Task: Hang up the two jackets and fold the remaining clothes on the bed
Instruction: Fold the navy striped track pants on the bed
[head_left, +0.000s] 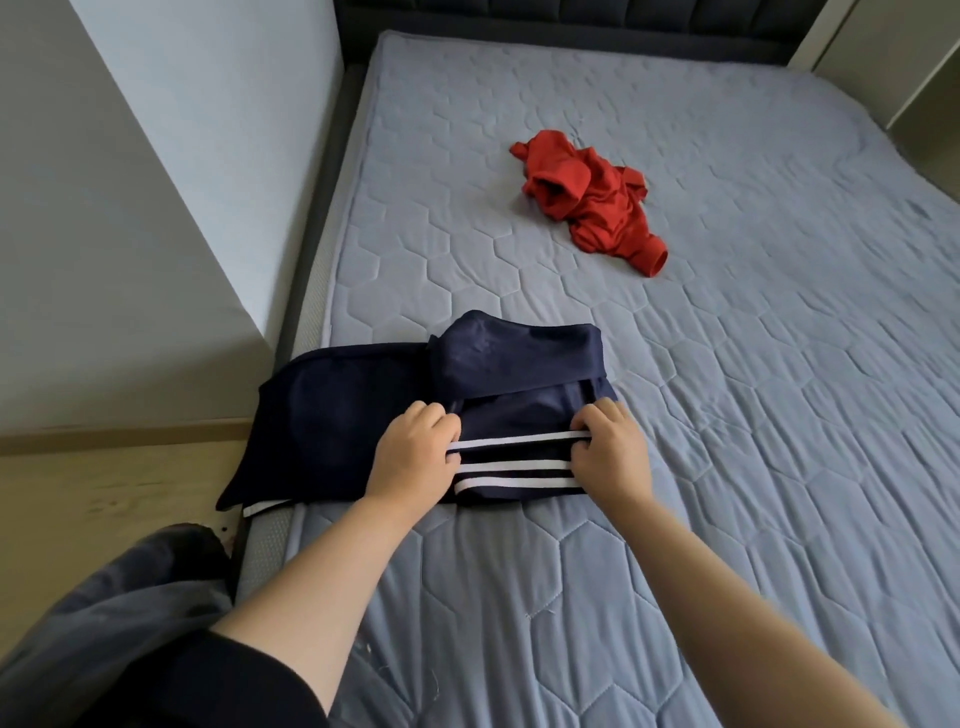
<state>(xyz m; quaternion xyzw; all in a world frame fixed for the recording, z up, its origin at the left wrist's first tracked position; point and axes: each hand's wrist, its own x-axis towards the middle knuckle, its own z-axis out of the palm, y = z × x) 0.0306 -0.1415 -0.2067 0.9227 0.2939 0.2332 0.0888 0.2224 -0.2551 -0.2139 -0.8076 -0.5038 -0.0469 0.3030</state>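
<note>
Gripping: left hand (415, 457) and right hand (608, 452) each pinch the striped fold of a navy garment (363, 415).
Garment: near edge of bed (727, 467), partly overhanging.
Beyond: crumpled red garment (592, 202).

The bed (727, 467) carries a pale blue quilted cover stitched in a honeycomb pattern, and a dark padded headboard (519, 15) runs across its far end. Two garments lie directly on it. A navy garment with white stripes (415, 405) rests near the left edge, partly folded, with one end spilling over the side of the mattress toward the wooden floor (104, 493). A crumpled red garment (592, 202) lies farther up the bed, well apart from the navy one, near the middle of the cover.
</note>
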